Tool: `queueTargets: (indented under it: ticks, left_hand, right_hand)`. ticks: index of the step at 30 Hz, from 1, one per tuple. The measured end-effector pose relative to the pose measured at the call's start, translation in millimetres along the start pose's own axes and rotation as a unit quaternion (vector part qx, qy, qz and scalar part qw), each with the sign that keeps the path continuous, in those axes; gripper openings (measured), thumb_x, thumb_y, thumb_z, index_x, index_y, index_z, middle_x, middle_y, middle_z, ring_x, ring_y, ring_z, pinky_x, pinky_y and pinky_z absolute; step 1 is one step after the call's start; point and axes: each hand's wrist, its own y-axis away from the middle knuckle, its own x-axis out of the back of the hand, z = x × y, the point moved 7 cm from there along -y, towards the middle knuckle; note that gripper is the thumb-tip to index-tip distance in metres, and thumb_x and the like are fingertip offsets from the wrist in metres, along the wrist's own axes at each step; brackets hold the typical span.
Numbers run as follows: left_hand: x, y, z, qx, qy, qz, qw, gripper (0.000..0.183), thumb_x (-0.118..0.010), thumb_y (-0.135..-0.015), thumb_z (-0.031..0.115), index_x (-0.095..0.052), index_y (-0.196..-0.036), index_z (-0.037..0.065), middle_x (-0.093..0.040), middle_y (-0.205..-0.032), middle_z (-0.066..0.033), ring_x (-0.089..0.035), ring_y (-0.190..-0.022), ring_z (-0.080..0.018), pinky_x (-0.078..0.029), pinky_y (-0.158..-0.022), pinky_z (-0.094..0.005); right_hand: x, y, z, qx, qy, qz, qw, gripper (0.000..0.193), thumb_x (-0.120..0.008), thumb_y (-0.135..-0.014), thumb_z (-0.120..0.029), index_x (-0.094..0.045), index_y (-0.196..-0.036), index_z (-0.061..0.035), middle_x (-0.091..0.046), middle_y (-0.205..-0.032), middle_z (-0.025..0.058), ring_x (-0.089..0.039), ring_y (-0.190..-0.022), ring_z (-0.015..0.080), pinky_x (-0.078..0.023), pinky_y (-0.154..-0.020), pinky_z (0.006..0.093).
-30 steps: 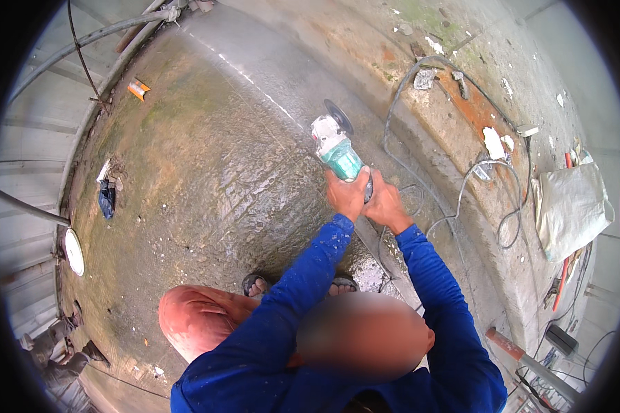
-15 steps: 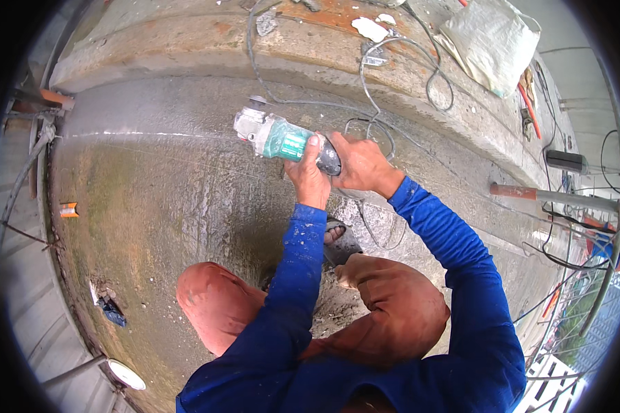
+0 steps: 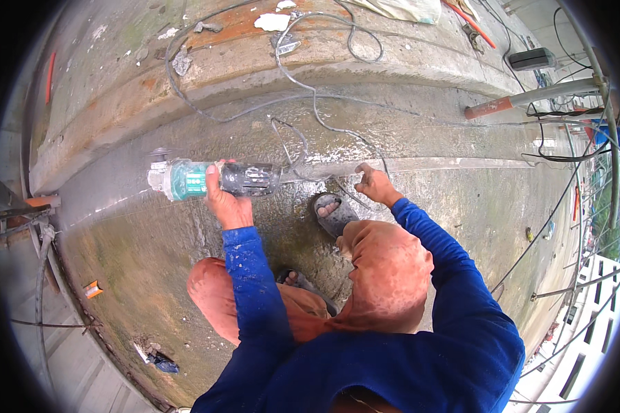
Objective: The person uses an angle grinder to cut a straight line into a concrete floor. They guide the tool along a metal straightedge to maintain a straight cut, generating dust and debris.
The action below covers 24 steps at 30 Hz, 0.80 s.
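Note:
My left hand (image 3: 225, 198) grips a green and black angle grinder (image 3: 210, 179) around its body, the head pointing left over the wet concrete floor (image 3: 138, 261). My right hand (image 3: 373, 183) is off the tool, fingers on the grey power cable (image 3: 324, 127) where it lies beside a shallow cut line in the concrete (image 3: 448, 164). I am squatting in orange trousers, a sandalled foot (image 3: 334, 213) between my hands.
A raised concrete kerb (image 3: 289, 69) runs across the far side, with cable loops and debris on it. A rusty pipe (image 3: 530, 96) and more cables lie at the right. A small orange item (image 3: 93, 289) and a dark scrap (image 3: 160, 361) lie at the left edge.
The right hand has let go of the grinder and moved right onto the cable. The left hand now holds the grinder alone, further left. My view has swung round.

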Motion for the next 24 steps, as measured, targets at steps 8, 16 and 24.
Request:
queueTargets:
  ticks: [8,16,24]
  left_hand:
    - [17,24,49,-0.007,-0.043,-0.041,0.998,0.039,-0.07,-0.086,0.029,-0.059,-0.109,0.0,-0.064,-0.102,-0.0111,-0.063,-0.097,-0.0254,-0.051,-0.092,-0.043]
    - [12,30,40,0.035,-0.011,-0.101,0.994,0.042,-0.071,-0.086,0.03,-0.057,-0.112,0.0,-0.063,-0.104,-0.011,-0.062,-0.099,-0.0246,-0.049,-0.096,-0.0415]
    - [-15,28,-1,0.08,0.011,-0.102,0.992,0.038,-0.07,-0.086,0.028,-0.059,-0.111,0.0,-0.064,-0.103,-0.0124,-0.062,-0.098,-0.0258,-0.051,-0.093,-0.0434]
  right_hand:
    - [-90,-40,-27,0.045,0.058,-0.104,0.992,0.057,-0.074,-0.072,-0.03,-0.056,-0.123,-0.0138,-0.07,-0.097,0.0174,-0.066,-0.095,0.0387,-0.052,-0.08,0.0483]
    - [-38,-12,46,-0.099,0.052,-0.051,0.992,0.024,-0.061,-0.079,-0.02,-0.07,-0.099,-0.0126,-0.07,-0.097,0.0184,-0.066,-0.094,0.0415,-0.053,-0.081,0.0474]
    - [239,61,44,-0.268,-0.125,0.08,0.952,0.024,-0.051,-0.089,-0.01,-0.062,-0.109,-0.0038,-0.069,-0.078,0.0095,-0.068,-0.06,0.0193,-0.057,-0.049,0.0338]
